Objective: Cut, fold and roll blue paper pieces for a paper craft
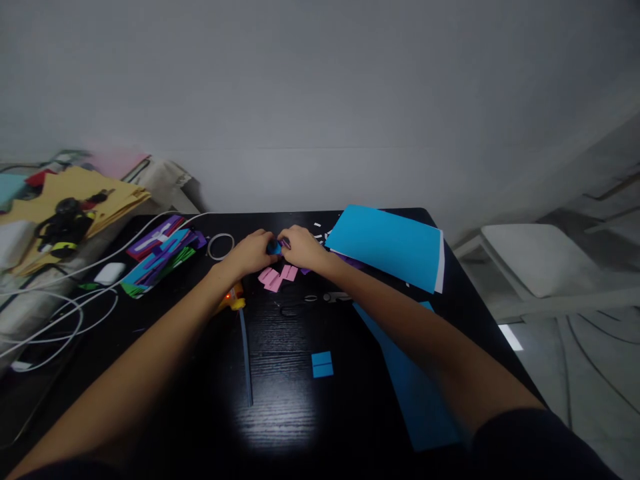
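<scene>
My left hand (255,252) and my right hand (304,248) are close together near the far side of the black table. Curled fingers of the left hand close on a small blue paper piece (275,248). My right hand is bent in from the other side, its fingers closed at a small purple bit (285,243); its exact grip is hidden. Several pink paper pieces (273,279) with fold lines lie just below the hands. Nearer me is a blue paper square (322,365) with a dark line across it.
Blue sheets (385,247) lie at the back right, another blue sheet (417,393) under my right forearm. A yellow tool (233,300) with an orange light, scissors (295,303), a ring (221,247), coloured strips (163,260) and white cables (75,307) are around.
</scene>
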Available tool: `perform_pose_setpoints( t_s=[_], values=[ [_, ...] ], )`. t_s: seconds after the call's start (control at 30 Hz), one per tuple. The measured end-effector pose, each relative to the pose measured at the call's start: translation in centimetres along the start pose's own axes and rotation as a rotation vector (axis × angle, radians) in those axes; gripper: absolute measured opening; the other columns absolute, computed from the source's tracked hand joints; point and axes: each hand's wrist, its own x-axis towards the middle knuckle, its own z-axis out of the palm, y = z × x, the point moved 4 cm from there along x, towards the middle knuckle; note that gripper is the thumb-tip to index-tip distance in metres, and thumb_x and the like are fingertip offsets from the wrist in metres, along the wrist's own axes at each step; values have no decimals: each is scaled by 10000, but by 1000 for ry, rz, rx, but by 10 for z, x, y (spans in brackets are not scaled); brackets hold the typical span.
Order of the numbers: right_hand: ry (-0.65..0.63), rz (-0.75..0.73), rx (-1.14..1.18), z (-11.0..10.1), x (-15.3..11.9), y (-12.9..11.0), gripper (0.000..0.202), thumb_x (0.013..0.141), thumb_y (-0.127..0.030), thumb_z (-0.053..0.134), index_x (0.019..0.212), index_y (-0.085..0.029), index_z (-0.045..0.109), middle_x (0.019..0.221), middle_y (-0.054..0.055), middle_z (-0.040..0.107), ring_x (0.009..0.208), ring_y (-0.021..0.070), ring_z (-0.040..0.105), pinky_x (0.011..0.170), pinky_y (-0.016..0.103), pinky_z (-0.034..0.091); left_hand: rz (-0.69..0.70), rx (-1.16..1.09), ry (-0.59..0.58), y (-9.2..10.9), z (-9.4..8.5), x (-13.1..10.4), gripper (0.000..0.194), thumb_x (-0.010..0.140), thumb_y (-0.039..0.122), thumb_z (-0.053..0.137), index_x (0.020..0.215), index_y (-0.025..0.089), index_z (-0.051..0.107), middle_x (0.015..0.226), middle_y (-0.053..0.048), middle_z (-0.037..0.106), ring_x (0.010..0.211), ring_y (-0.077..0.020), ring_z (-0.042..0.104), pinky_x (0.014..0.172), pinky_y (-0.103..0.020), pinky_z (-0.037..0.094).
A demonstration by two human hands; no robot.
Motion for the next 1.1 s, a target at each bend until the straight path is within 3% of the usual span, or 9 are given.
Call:
perform_pose_setpoints(
  t_s=[0.13,0.23,0.37,0.47,0.57,0.63,0.73,0.83,1.1],
  values=[
    [73,-58,-47,-8,-11,-9,255,907,-88,534,1094,-131,701,1124,144,659,1029,253,624,913,360,481,33,3,-5,1,0,1,266,815,312,677,1020,146,652,980,-116,663,944,-284,645,836,-362,495],
    [170,-167,11,-24,-34,-22,244,896,-62,547,1086,-122,690,1138,137,663,1091,250,605,979,369,466,37,-42,14,1,-5,-1,257,791,282,706,1003,147,653,981,-110,651,958,-285,636,853,-363,492],
    [296,-312,232,-57,-95,-35,183,911,-83,565,1033,-158,679,1087,95,692,1062,214,627,954,354,492,29,-120,139,11,-28,-22,239,817,320,713,983,168,634,1040,-101,625,979,-278,613,871,-382,486],
    [290,-211,332,-68,-148,-28,145,934,-123,572,1004,-175,687,1012,71,708,939,189,656,827,318,522,58,-265,256,39,-43,-57,145,896,309,637,968,186,611,1018,-70,626,981,-250,607,878,-376,473],
    [206,-50,380,-56,-191,-15,135,927,-157,602,1017,-195,695,956,49,707,819,169,655,716,290,516,111,-436,206,84,-36,-98,99,948,301,578,944,207,612,942,-34,641,871,-206,613,791,-330,471],
    [129,26,366,-40,-210,-10,124,894,-144,635,981,-204,698,877,28,696,755,163,640,690,288,507,122,-515,119,113,-19,-120,83,952,289,581,937,216,617,916,-22,652,848,-193,616,772,-314,468],
    [-26,90,328,-13,-226,-9,219,843,-137,700,1053,-201,697,981,50,683,828,183,646,751,315,528,160,-567,28,143,9,-141,87,950,251,571,886,211,615,872,-17,643,841,-187,616,759,-302,461],
    [-54,30,236,3,-233,-14,360,809,-198,773,1155,-188,675,1157,99,642,1083,260,598,950,412,499,137,-566,53,148,27,-146,95,952,219,540,904,209,621,859,-18,640,808,-179,613,730,-291,457],
    [59,-17,278,17,-231,-8,194,796,-147,787,953,-180,678,1036,63,665,994,231,594,913,386,474,160,-544,85,137,39,-148,107,937,232,539,955,216,643,841,-19,648,784,-177,629,724,-293,462]
  ],
)
